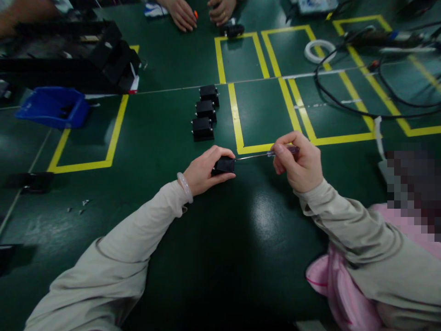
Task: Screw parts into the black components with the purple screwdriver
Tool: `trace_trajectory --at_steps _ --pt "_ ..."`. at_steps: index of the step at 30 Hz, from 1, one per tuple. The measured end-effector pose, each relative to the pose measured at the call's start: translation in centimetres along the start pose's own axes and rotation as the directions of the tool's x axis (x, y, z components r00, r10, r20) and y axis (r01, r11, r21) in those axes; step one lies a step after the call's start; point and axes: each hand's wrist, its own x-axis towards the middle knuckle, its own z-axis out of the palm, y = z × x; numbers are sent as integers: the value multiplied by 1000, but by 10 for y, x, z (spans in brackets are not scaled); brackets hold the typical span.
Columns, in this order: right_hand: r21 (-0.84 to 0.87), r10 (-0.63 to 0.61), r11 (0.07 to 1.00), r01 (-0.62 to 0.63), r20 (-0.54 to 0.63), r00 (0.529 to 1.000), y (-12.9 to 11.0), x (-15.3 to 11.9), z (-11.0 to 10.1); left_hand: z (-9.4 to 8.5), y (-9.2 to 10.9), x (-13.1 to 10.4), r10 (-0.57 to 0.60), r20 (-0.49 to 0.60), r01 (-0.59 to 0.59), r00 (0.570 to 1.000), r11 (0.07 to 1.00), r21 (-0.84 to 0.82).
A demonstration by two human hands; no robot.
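My left hand (204,169) is closed around a small black block-shaped part (225,165), thumb on the near side and fingers on the far side. My right hand (299,162) grips the handle of a screwdriver (253,156), whose thin metal shaft points left. Its tip meets the right end of the held part; whether it sits in a screw there I cannot tell. Just beyond my left hand, three similar black parts (202,128) stand in a row, with small bright screw heads at their ends.
Loose screws (82,206) lie at the left, below a blue bin (55,106) and a black tray (69,59). Yellow tape (260,148) marks the green table. A black cable (339,102) and white ring (319,51) lie at right. Another person's hands (182,14) rest across the table.
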Motion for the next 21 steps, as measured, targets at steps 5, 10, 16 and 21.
trace_trajectory --at_steps 5,10,16,21 --pt "-28 -1 1000 0 -17 1000 0 1 -1 -1 0 0 -6 9 6 1000 1000 3" --pt "-63 -4 998 5 19 1000 1 1 -1 -2 0 0 -1 15 1 1000 1000 3" --pt "-78 -4 997 6 28 1000 0 1 -1 -2 1 1 2 11 -2 1000 1000 8" --pt "-87 -5 996 8 30 1000 0 1 -1 -2 1 1 -1 13 0 1000 1000 11"
